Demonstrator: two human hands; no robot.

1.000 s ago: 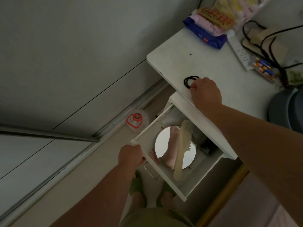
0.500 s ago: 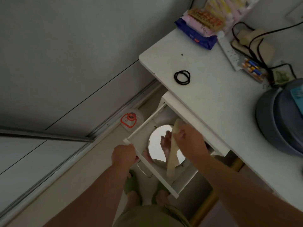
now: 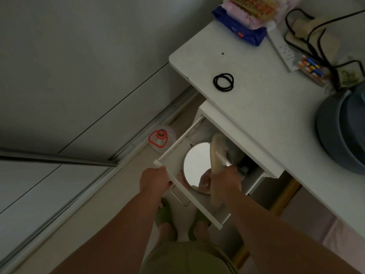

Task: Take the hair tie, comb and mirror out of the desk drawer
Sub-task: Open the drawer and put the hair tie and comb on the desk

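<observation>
The black hair tie (image 3: 223, 82) lies on the white desk top (image 3: 266, 107), near its left edge. Below it the white drawer (image 3: 171, 151) stands pulled out. A round mirror (image 3: 195, 167) lies flat inside it, and a cream comb (image 3: 216, 153) lies across the mirror. My right hand (image 3: 224, 182) is inside the drawer, closed around the comb's handle end. My left hand (image 3: 155, 181) grips the drawer's front left corner.
At the back of the desk are snack packets (image 3: 243, 26), a power strip (image 3: 282, 48) with black cables, and batteries (image 3: 312, 68). A grey-blue bowl (image 3: 339, 133) sits at the right edge. A clear lidded container (image 3: 162, 138) stands on the floor beside the drawer.
My right hand left the hair tie on the desk, came down into the drawer and closed on the comb, sliding toward its handle end. My left hand stays on the drawer front.
</observation>
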